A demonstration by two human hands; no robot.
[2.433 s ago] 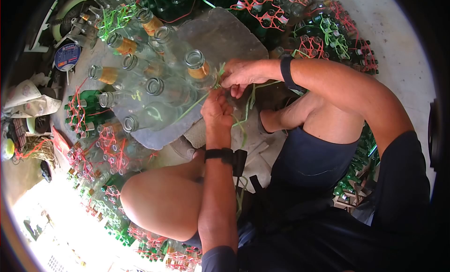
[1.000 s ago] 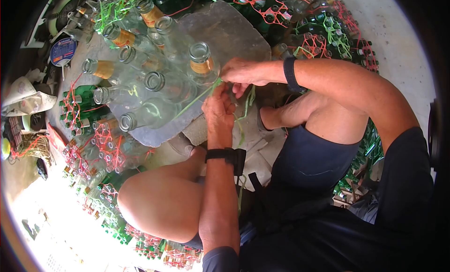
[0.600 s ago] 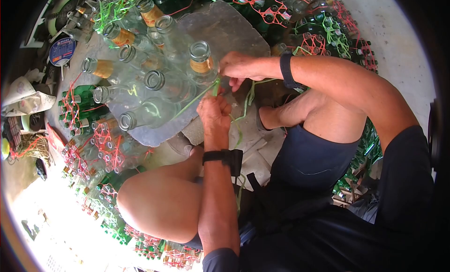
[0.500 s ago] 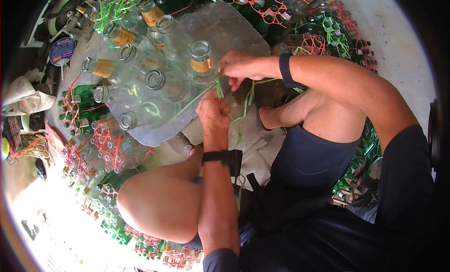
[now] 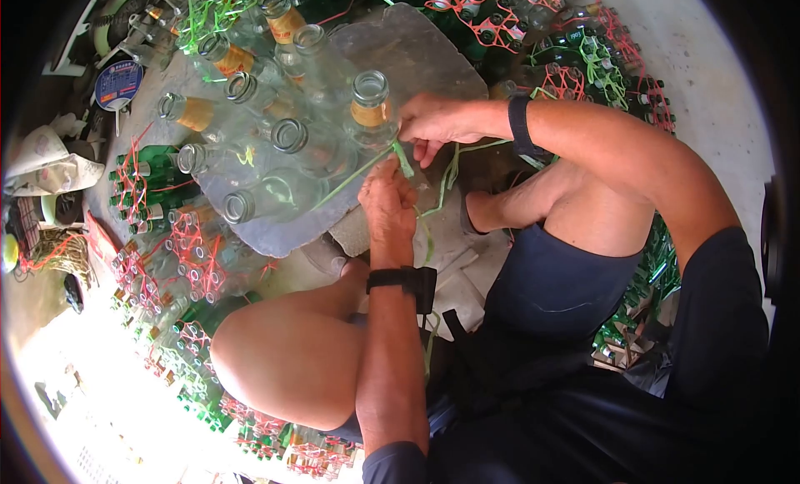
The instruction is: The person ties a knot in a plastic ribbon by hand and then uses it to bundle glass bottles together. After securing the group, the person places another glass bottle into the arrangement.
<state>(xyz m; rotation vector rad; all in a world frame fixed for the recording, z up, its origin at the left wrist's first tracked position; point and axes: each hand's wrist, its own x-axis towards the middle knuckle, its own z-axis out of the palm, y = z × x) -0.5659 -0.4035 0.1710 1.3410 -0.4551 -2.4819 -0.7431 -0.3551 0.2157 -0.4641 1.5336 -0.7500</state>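
Note:
Several clear glass bottles [image 5: 312, 155] stand close together on a grey stone slab [image 5: 408, 46]; some carry orange-gold neck labels. A green plastic strap [image 5: 354, 175] runs along the near side of the cluster, with a folded or knotted bit by the nearest labelled bottle [image 5: 371, 121]. My left hand [image 5: 388, 199] is closed, pinching the strap just below that bit. Just above it, my right hand [image 5: 442, 127] has its fingers bent against the bottle's side, closed on the strap. Its fingertips are partly hidden. A loose strap tail [image 5: 442, 192] hangs between my hands and legs.
Bundles of green bottles [image 5: 150, 180] and clear bottles [image 5: 196, 250] tied with red strap stand left of the slab. More tied bottles [image 5: 575, 55] are at the upper right. A blue hand fan [image 5: 118, 84] lies far left. My knees flank the slab's near edge.
The whole view has shifted slightly, so the bottles appear a little further right. My left fingers have moved up a little along the strap; my right hand stays beside the labelled bottle.

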